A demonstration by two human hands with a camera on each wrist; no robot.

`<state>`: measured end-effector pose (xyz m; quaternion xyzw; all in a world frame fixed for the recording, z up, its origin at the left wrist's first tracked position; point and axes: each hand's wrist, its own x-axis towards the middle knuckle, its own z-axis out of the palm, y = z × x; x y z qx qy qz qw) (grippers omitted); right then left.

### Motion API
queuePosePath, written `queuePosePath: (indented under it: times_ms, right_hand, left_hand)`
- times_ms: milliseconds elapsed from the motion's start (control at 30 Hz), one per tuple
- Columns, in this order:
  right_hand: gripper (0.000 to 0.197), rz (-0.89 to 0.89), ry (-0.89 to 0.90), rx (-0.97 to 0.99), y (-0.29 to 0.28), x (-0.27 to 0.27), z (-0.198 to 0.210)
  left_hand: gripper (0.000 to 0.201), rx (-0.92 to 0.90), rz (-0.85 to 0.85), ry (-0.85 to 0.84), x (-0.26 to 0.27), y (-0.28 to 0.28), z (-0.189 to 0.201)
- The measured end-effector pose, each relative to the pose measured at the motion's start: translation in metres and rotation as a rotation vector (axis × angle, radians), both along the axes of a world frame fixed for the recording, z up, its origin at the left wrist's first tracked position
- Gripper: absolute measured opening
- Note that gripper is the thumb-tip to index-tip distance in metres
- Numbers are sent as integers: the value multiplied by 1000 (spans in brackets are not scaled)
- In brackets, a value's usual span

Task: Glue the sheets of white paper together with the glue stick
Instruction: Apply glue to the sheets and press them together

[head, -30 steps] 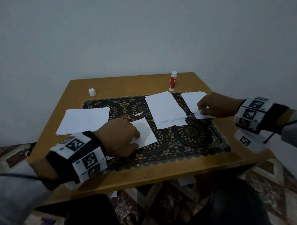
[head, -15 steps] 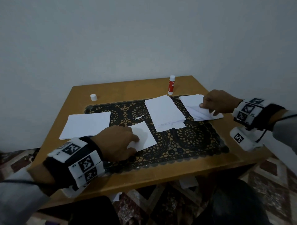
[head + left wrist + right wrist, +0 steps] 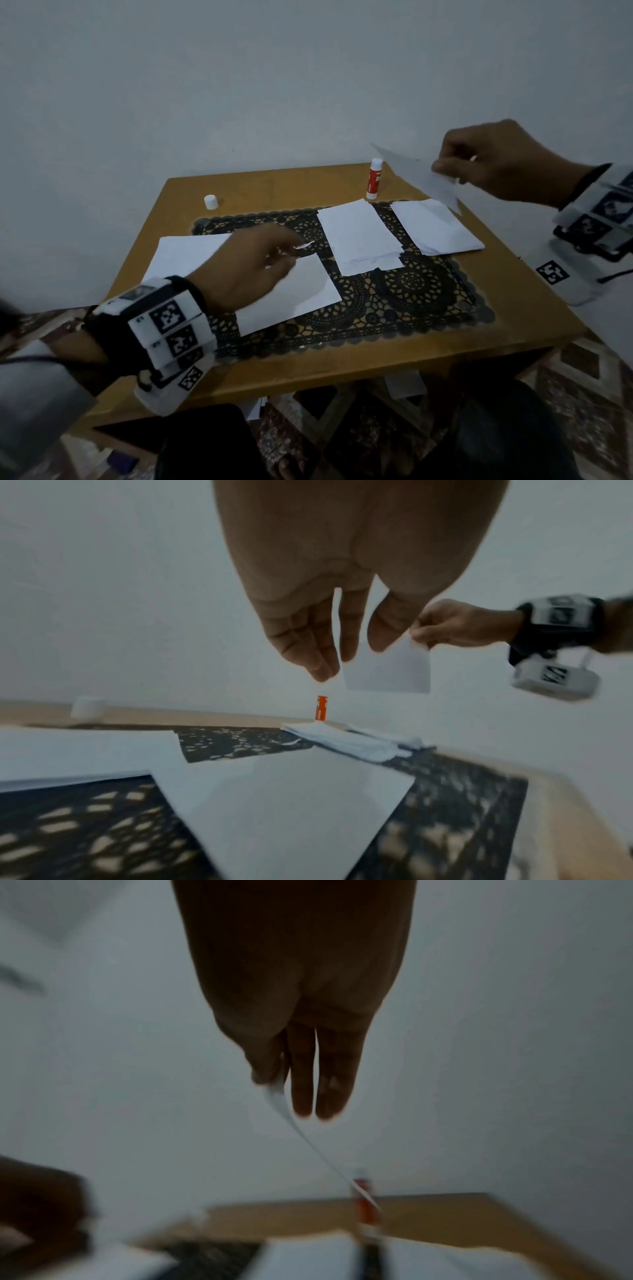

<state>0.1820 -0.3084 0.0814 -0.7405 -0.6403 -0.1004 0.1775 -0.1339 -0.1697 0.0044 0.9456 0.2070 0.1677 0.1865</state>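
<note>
Right hand [image 3: 507, 164] lifts one sheet [image 3: 421, 174]; left hand [image 3: 246, 263] idle over the mat [image 3: 428, 294].
We note the right thumb and fingers pinching the raised sheet's edge above the table [image 3: 513, 308]. Left fingers hang loosely together, holding nothing, above a single sheet [image 3: 301, 294]. Glue stick [image 3: 374, 178] stands uncapped at the far edge, its cap [image 3: 211, 201] well apart.

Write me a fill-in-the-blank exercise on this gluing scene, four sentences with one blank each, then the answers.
1. The right hand pinches a lifted sheet of ____ above the table.
2. The glue stick stands ____ on the table, near the far edge.
3. The glue stick's body is white and ____.
4. The left hand hovers over the single sheet and holds ____.

Missing words: paper; upright; red; nothing
</note>
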Motion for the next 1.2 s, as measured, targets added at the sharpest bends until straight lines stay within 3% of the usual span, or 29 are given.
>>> queuePosePath:
  times_ms: [100, 200, 267, 300, 367, 500, 667, 800, 1033, 1200]
  right_hand:
    - [19, 163, 363, -98, 0, -43, 19]
    - [25, 341, 673, -201, 4, -78, 22]
    - [25, 389, 824, -253, 12, -90, 14]
    - [22, 390, 871, -268, 17, -93, 9]
    - [21, 360, 943, -284, 30, -96, -1]
    - [31, 240, 1190, -346, 49, -96, -27]
    - [6, 149, 1392, -429, 62, -107, -63]
    - [8, 52, 1339, -502, 70, -108, -81]
    - [10, -45, 1073, -490, 83, -111, -99]
    - [12, -53, 989, -514, 90, -109, -106]
  left_hand:
    - [40, -256, 131, -209, 2, 6, 19]
    - [63, -719, 232, -252, 3, 8, 29]
    - [56, -971, 230, -282, -2, 7, 30]
    - [40, -1003, 194, -299, -7, 6, 28]
    - [10, -962, 196, -363, -17, 3, 25]
    - [25, -894, 334, -447, -30, 8, 15]
    - [24, -873, 460, -432, -42, 19, -4]
    - [19, -824, 575, -395, -48, 27, -20]
    - [28, -648, 595, -7, -46, 35, -34]
    - [33, -431, 566, 179, -40, 35, -36]
